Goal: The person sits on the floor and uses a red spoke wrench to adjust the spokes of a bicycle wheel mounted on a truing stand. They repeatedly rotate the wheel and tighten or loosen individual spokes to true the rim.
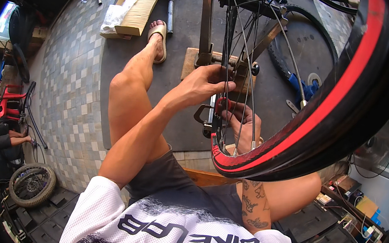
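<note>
A bicycle wheel [350, 85] with a black and red rim stands upright in a metal truing stand [207, 28] on a wooden base [190, 64]. My left hand [201, 85] reaches in among the spokes, thumb across and fingers curled around a spoke; its fingertips are partly hidden. Just below, on the right side of the spokes, my right hand [246, 122] pinches a small red spoke wrench [222, 105] close to the rim. Beside the wrench is the stand's metal caliper arm [202, 114]. Spokes cover part of the right fingers.
A long cardboard box [142, 9] and a metal tube [170, 10] lie ahead on the dark mat [170, 128]. Beyond the wheel are a loose tire [316, 23] and a blue cloth [304, 88]. Another wheel [32, 185] lies at lower left, below a red bike frame [4, 106].
</note>
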Action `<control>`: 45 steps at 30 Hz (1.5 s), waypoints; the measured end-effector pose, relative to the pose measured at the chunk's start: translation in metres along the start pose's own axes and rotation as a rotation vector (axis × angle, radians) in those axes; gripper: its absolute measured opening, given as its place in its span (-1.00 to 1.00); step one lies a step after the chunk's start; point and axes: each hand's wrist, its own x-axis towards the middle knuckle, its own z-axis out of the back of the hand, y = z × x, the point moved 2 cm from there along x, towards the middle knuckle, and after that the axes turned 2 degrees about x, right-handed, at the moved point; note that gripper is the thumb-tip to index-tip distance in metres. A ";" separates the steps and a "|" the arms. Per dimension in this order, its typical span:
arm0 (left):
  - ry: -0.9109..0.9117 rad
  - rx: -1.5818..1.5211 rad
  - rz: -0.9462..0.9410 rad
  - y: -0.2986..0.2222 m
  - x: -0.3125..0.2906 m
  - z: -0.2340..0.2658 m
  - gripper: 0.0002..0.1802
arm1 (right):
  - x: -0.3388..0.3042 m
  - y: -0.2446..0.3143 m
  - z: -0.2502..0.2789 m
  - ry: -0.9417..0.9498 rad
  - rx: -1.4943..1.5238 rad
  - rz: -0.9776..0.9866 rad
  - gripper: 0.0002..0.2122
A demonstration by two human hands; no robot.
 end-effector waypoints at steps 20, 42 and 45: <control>-0.224 -0.028 0.007 -0.002 -0.018 -0.015 -0.47 | 0.014 -0.019 0.016 0.175 0.094 -0.008 -0.54; -0.279 0.029 -0.039 0.013 -0.030 -0.030 -0.56 | -0.003 -0.009 -0.010 -0.135 -0.531 0.495 -0.55; -0.304 -0.139 -0.002 0.017 -0.026 -0.013 -0.48 | 0.006 -0.010 0.000 0.013 -0.227 0.284 -0.60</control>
